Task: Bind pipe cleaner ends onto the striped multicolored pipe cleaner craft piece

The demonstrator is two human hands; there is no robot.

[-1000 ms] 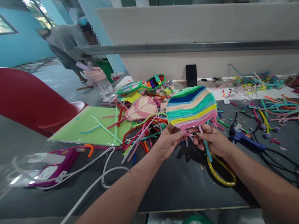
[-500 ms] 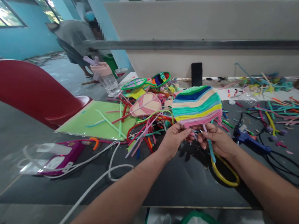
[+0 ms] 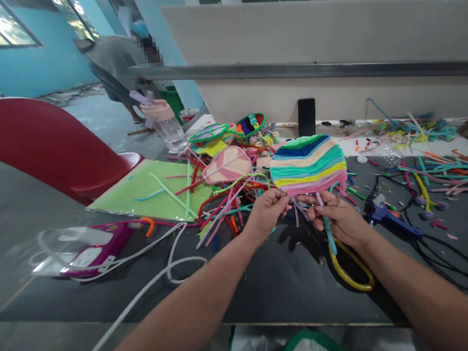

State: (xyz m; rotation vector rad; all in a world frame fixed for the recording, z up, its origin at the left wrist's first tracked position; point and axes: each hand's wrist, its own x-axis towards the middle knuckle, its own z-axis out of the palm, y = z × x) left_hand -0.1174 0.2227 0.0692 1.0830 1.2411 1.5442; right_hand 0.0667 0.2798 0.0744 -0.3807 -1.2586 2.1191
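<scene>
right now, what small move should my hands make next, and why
Probably pinch the dangling purple strands with the left hand: they hang below the striped piece, close to that hand, while the right hand holds the piece's lower edge.

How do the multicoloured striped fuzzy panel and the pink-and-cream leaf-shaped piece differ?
The striped panel is held by the left hand and right hand; the leaf-shaped piece lies untouched. The panel shows green, blue, yellow; the piece does not. Both include pink and cream.

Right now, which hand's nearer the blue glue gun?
Right. The right hand is just left of the blue glue gun; the left hand is farther left, by the striped piece's lower-left edge.
</scene>
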